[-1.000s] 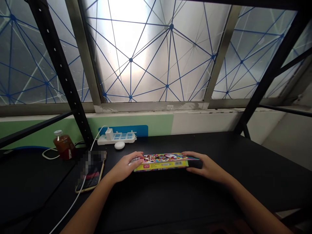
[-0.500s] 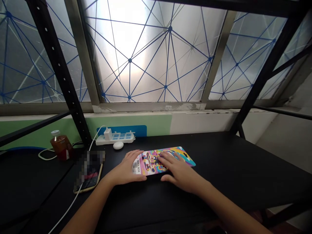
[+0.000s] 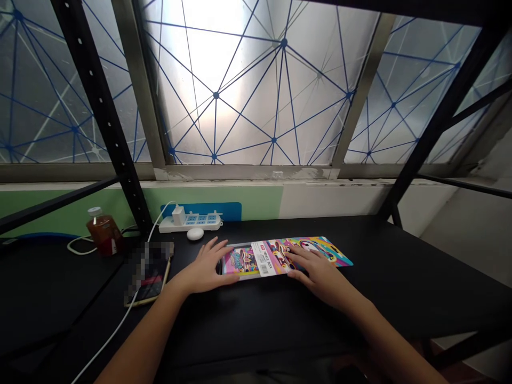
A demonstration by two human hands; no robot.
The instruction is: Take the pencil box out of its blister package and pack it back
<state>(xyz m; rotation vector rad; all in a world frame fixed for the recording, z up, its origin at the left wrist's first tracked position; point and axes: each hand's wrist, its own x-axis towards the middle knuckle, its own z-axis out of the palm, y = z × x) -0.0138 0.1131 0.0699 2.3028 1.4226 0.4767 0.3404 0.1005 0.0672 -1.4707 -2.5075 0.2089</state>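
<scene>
A flat pencil box [image 3: 240, 261] lies on the black table, its pink printed left end showing. Over its right part is a colourful cardboard sleeve [image 3: 335, 255] with a white "PENCIL BOX" label and a long end reaching to the right. My left hand [image 3: 204, 269] grips the box's left end, thumb along the near edge and fingers at the far side. My right hand [image 3: 318, 272] holds the sleeve, fingers across its printed face and thumb at the near edge. Part of the sleeve is hidden under that hand.
On the left lies a phone [image 3: 154, 277], a white cable [image 3: 116, 330] running across it. Behind are a power strip [image 3: 192, 222], a small white case [image 3: 195, 234] and a bottle of reddish liquid [image 3: 104, 233]. Black metal posts [image 3: 106, 117] frame the table before a window.
The sleeve and its label have moved to the right with my right hand. More of the box's pink left end now shows beside my left hand, which has shifted only slightly.
</scene>
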